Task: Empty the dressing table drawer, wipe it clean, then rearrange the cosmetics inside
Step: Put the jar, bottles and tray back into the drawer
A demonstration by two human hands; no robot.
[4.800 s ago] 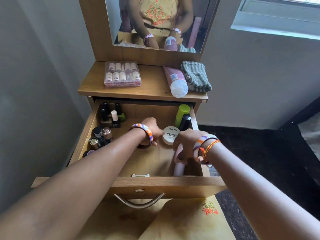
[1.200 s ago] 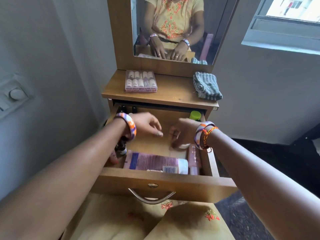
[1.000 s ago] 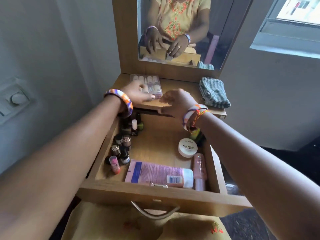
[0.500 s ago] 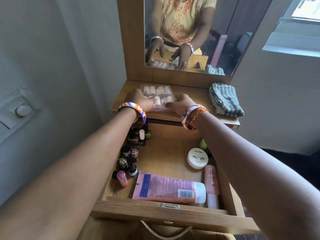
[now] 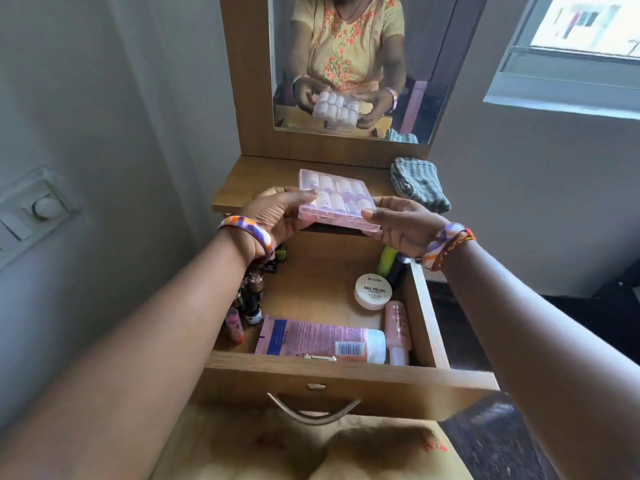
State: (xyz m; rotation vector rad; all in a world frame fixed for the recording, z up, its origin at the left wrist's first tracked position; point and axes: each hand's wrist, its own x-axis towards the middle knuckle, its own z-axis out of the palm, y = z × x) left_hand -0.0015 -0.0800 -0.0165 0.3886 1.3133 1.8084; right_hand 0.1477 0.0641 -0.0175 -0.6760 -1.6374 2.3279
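A clear pink case of small white-capped bottles [image 5: 337,200] is held tilted in the air over the back of the open wooden drawer [image 5: 346,379]. My left hand [image 5: 277,216] grips its left edge and my right hand [image 5: 401,223] grips its right edge. In the drawer lie a pink tube [image 5: 322,341] along the front, a slim pink bottle [image 5: 397,332] at the right, a white nail polish jar [image 5: 373,292], a green bottle [image 5: 387,260] and several small nail polish bottles [image 5: 251,299] along the left wall.
A folded grey striped cloth [image 5: 419,183] lies on the dressing table top [image 5: 249,183] at the right. A mirror [image 5: 356,64] stands behind it. A wall with a switch plate [image 5: 33,209] is close on the left. My lap is under the drawer handle [image 5: 313,412].
Both hands rose from the drawer to the table top, closed on the pink case and lifted it off the top toward me. The pink tube now lies in the drawer.
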